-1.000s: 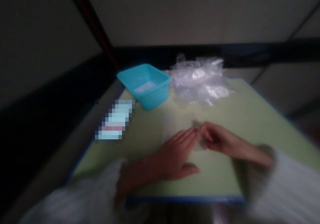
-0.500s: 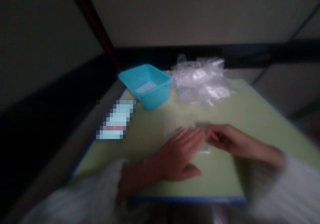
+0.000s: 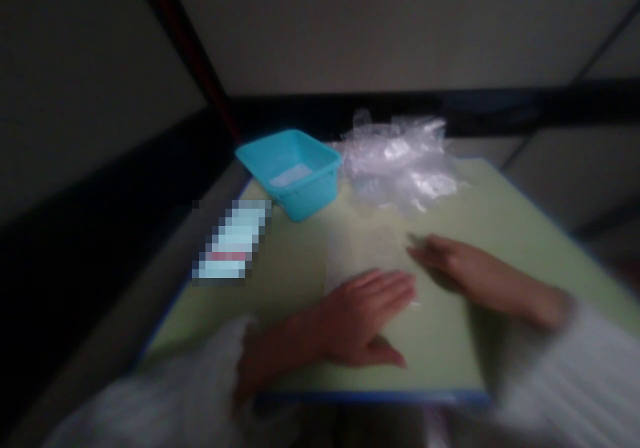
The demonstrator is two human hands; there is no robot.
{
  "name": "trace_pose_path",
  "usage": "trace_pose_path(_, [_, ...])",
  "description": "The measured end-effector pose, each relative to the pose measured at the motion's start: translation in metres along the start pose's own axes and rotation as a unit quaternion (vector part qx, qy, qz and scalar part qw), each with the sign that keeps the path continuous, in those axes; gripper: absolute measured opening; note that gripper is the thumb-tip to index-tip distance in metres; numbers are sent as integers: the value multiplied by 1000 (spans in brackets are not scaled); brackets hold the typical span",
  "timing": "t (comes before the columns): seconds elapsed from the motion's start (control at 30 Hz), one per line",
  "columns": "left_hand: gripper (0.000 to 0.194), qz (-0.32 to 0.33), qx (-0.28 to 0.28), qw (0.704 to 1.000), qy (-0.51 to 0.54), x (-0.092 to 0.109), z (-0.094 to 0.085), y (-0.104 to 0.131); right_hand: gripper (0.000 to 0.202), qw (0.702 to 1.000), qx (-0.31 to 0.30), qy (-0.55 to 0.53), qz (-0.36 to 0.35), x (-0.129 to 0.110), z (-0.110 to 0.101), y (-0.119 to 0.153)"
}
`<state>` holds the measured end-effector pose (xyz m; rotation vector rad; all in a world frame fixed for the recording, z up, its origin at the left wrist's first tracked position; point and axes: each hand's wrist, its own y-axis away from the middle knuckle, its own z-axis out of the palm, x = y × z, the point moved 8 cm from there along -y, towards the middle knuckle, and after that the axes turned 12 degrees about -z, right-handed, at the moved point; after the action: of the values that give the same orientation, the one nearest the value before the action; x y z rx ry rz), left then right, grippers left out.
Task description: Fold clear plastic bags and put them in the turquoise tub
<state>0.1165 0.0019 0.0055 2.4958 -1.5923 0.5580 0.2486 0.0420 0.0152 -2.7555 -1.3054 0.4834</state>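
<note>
Lying palm down with its fingers pressed together and the thumb spread apart, the left hand (image 3: 367, 311) covers the near part of a thin, clear plastic sheet or bag (image 3: 363, 245). The film lies flat and faintly glossy on the tabletop, its left edge showing beyond the knuckles and a bright near edge just beside the fingertips. The right hand (image 3: 445, 258) hovers or rests close to the film's right side, knuckles bent and fingers pointing left, apart from the left hand; blur hides whether it pinches anything. Both wrists come out of pale, soft-looking sleeves (image 3: 585, 361). Farther out, to the left, lies a pixelated slanted rectangle (image 3: 233, 241), pale blue with a pink band. Beyond it stands a smooth turquoise plastic basket (image 3: 315, 198), its rim flared, a whitish flat piece (image 3: 291, 175) inside. Just right of the basket, a crumpled, shiny heap of clear plastic bags (image 3: 400, 161) spreads near the far edge. The pale yellow-green table (image 3: 510, 228) has blue edging, and its surface stretches between the heap and the right arm, and before the left thumb.
</note>
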Motion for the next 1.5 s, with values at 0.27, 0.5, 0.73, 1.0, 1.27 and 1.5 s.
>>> trace_pose_path(0.27, [79, 5, -17, 1000, -7, 2, 0, 1, 39, 1000, 1, -14, 2, 1, -2, -1])
trace_pose_path(0.5, [77, 16, -11, 1000, -3, 6, -2, 2, 41, 1000, -8, -13, -1, 3, 0, 0])
trace_pose_path(0.73, [78, 25, -19, 999, -12, 6, -1, 2, 42, 1000, -6, -14, 1, 6, 1, 1])
trace_pose_path(1.0, [74, 28, -14, 999, -7, 6, 0, 2, 40, 1000, 7, -15, 3, 5, -1, 0])
trace_pose_path(1.27, [68, 29, -10, 999, -12, 6, 1, 1, 42, 1000, -4, -8, 4, 5, 0, -1])
trace_pose_path(1.5, [70, 2, 32, 999, -35, -12, -12, 2, 40, 999, 22, 26, 1, 8, -4, 0])
